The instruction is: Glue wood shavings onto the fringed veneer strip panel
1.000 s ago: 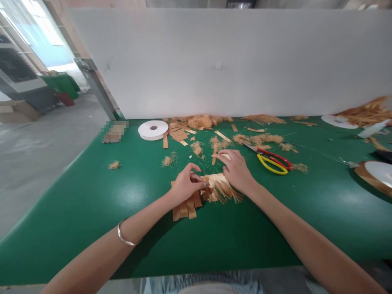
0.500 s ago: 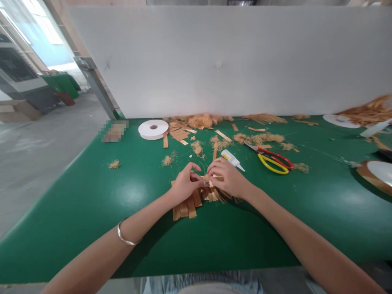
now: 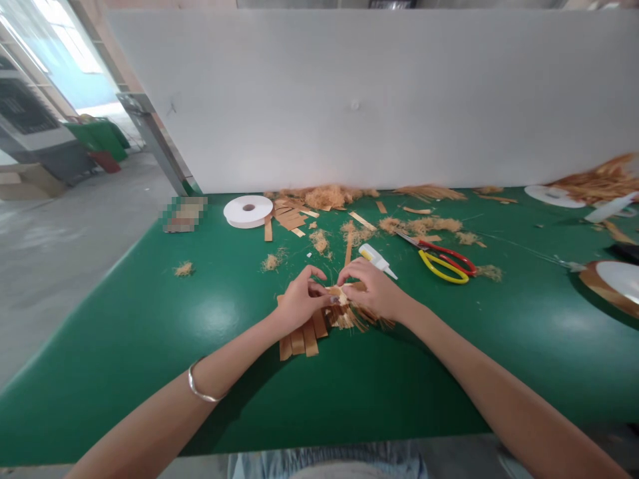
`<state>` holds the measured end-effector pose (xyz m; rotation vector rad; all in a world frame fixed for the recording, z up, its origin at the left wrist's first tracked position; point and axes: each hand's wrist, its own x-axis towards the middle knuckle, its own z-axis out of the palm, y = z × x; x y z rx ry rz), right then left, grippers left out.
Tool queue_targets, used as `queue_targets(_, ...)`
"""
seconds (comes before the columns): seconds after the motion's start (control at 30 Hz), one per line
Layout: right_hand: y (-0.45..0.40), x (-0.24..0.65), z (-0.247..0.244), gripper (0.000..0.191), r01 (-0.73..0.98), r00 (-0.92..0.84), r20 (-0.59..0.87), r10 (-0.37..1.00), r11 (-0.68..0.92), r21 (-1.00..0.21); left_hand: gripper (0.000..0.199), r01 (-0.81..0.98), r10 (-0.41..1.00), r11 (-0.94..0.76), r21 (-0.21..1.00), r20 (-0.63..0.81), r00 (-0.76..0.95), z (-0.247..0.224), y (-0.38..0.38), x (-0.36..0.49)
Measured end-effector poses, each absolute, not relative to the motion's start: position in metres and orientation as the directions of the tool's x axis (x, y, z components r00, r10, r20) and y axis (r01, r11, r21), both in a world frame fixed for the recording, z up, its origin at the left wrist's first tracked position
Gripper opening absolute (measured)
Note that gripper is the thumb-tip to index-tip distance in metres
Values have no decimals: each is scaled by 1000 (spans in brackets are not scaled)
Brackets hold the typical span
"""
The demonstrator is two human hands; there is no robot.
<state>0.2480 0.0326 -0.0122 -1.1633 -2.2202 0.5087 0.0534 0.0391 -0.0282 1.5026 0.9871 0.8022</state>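
Tan ribbon strips (image 3: pixel 304 339) lie side by side on the green table, and their right part is frayed into a fringe (image 3: pixel 348 318). My left hand (image 3: pixel 303 301) pinches the upper edge of this ribbon piece between thumb and fingers. Close beside it, my right hand (image 3: pixel 368 287) has its fingertips closed on the same piece, over the frayed part. The fingertips of both hands nearly meet and hide some of the ribbon. A white glue bottle (image 3: pixel 375 257) lies just beyond my right hand, its nozzle pointing right.
Scissors with red and yellow handles (image 3: pixel 444 263) lie to the right. A white ribbon roll (image 3: pixel 248 211) is at the back left. Fibre scraps (image 3: pixel 327 195) line the back edge below a white panel (image 3: pixel 349 100). Another roll (image 3: pixel 616 283) sits at the far right.
Both hands keep almost the same place and hold. The right fingers have shifted slightly at the ribbon's edge, and the whole view has moved a little.
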Motion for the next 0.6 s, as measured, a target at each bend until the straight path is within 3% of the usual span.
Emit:
queue_targets(0.2, 32, 244, -12, 14, 600, -510, 297, 807, 581, -550, 42, 170, 908, -45, 984, -31, 418, -30, 41, 53)
queue_targets(0.4, 33, 251, -8, 18, 653, -429, 256, 866, 493, -574, 39, 174, 902, -60, 983, -21, 432, -30, 40, 53)
queue_targets(0.6, 35, 253, -9, 21, 548, -332, 162, 929, 330, -769, 38, 173, 903, -45, 984, -34, 429, -28, 39, 53)
